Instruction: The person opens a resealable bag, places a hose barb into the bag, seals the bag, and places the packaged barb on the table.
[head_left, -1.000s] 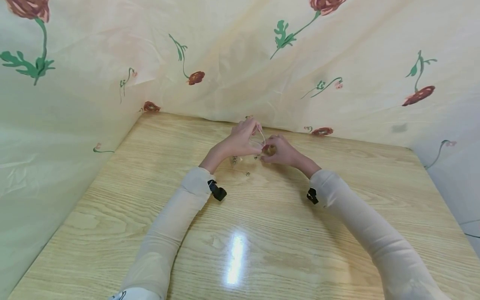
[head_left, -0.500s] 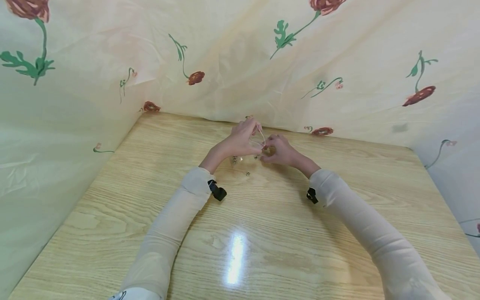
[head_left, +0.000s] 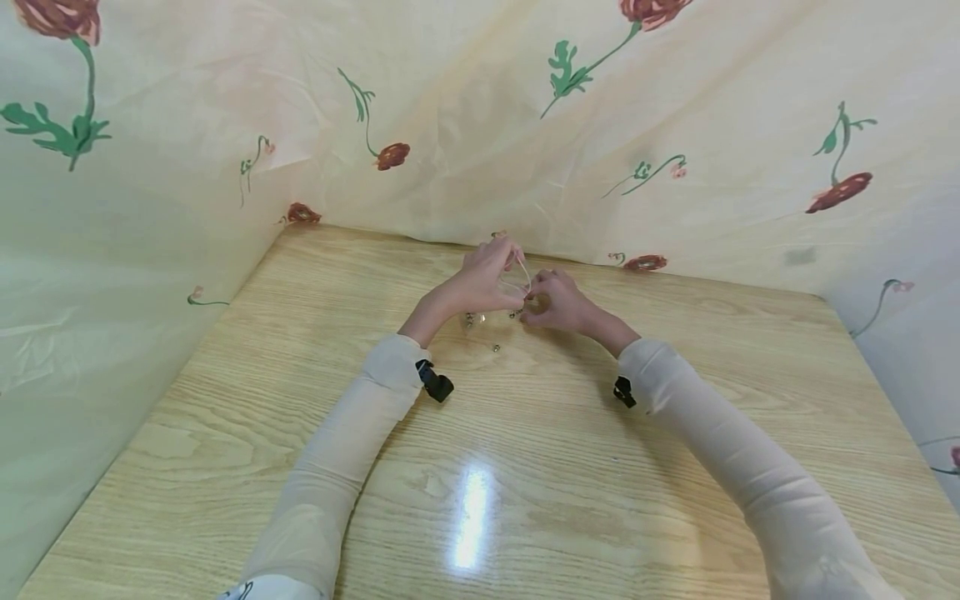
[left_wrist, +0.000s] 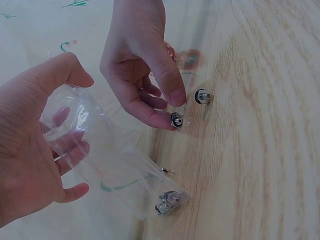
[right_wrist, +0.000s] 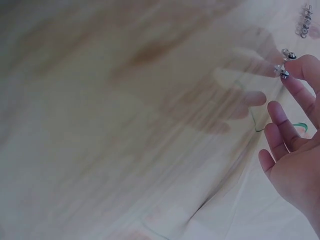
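My left hand [head_left: 483, 279] holds a clear plastic bag [left_wrist: 112, 145], its thumb at the mouth and its fingers spread, partly seen through the film. Small silver metal fittings with black rings [left_wrist: 167, 202] lie in the bag's lower corner. Facing it, my right hand [head_left: 562, 304] pinches another small black-and-silver metal fitting [left_wrist: 176, 120] between thumb and index fingertips, close over the table. Its other fingers are loosely curled in the right wrist view. A similar loose fitting [left_wrist: 202, 96] stands on the wood just beyond the right thumb.
The wood-grain table [head_left: 525, 500] ends at a flower-print cloth [head_left: 480, 125] hanging right behind the hands. One more small metal piece [head_left: 496, 347] lies on the near side of the hands. In the right wrist view, a row of metal pieces [right_wrist: 306, 22] shows at the top corner.
The right hand's fingers have shifted slightly around the small fitting. The left hand and the bag have stayed in place.
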